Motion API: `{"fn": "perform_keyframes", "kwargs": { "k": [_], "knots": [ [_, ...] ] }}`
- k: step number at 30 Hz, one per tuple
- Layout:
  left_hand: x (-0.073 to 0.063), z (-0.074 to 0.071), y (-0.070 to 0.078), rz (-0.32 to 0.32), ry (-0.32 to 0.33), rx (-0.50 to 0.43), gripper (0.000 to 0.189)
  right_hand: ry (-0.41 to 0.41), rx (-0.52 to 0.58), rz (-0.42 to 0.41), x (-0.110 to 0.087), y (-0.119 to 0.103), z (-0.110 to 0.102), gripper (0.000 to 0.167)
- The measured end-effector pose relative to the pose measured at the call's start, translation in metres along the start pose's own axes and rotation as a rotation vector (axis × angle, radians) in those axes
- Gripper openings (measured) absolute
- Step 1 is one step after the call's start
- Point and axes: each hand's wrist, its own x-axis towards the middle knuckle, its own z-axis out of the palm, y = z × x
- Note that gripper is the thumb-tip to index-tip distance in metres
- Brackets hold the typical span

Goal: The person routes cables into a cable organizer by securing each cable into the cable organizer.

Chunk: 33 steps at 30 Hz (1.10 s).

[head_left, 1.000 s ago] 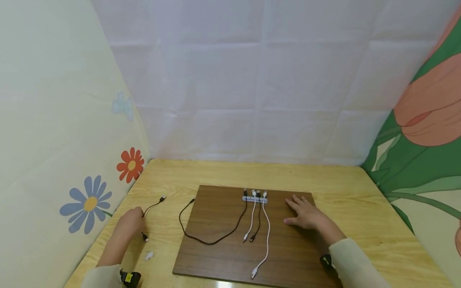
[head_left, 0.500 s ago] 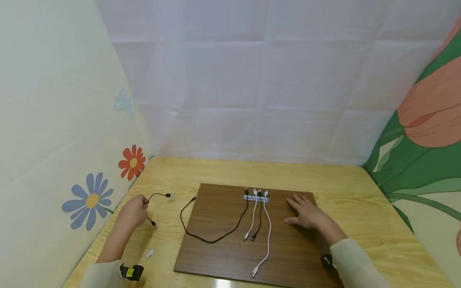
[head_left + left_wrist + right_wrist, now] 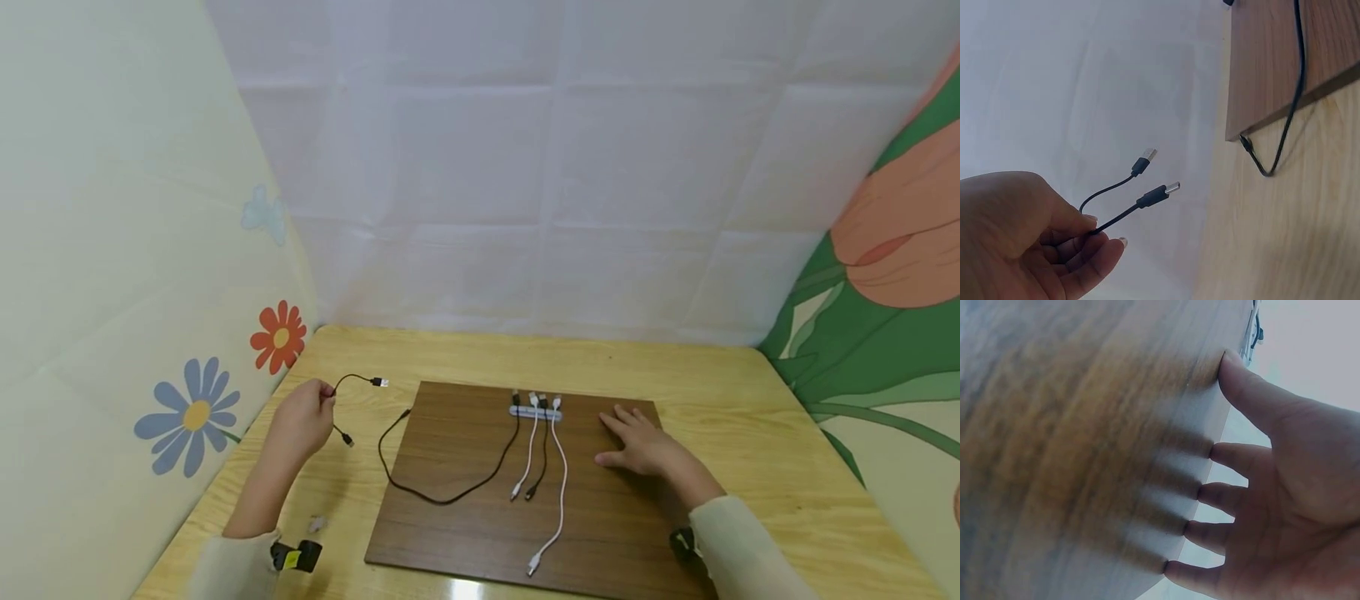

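Note:
In the head view my left hand is raised over the table, left of the brown board. Its thumb and fingers pinch a short black USB cable near the middle, and both plug ends stick out past the fingertips. My right hand rests on the board's right part, fingers spread and fingertips touching the wood. Between the hands, a pale cable holder strip near the board's far edge holds black and white cables. A long black cable loops from it over the board's left edge.
A white cable runs toward the board's near edge, beside a shorter white cable and a short black cable. A small clear piece lies on the yellow wood table near the left wrist. Printed cloth walls stand around.
My left hand has lifted from the table's left side, moving right and away toward the board with the short black USB cable. My right hand stays on the board.

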Motion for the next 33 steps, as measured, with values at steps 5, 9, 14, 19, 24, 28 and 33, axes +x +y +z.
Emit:
{"fn": "perform_keyframes", "kwargs": {
  "k": [5,9,14,19,24,28,33],
  "knots": [
    [0.000,0.005,0.010,0.031,0.041,-0.027,0.017,0.000,-0.004,-0.010,0.001,0.000,0.000,0.085],
    [0.002,0.011,0.016,0.035,0.042,-0.057,0.018,-0.002,-0.006,-0.007,0.002,0.000,0.000,0.084],
    [0.003,0.017,0.025,0.037,0.044,-0.085,0.017,0.001,-0.009,-0.007,0.002,-0.001,-0.001,0.084],
    [0.006,0.024,0.033,0.044,0.041,-0.107,0.017,0.009,-0.007,-0.007,0.003,-0.003,-0.001,0.084],
    [0.008,0.031,0.039,0.053,0.051,-0.119,0.016,0.010,-0.005,0.004,0.005,-0.004,-0.002,0.084],
    [0.009,0.038,0.044,0.063,0.070,-0.129,0.015,0.015,-0.003,0.009,0.007,-0.004,-0.003,0.084],
    [0.010,0.045,0.052,0.078,0.073,-0.155,0.013,0.079,0.024,0.011,0.015,-0.007,-0.003,0.074]
  ]
}}
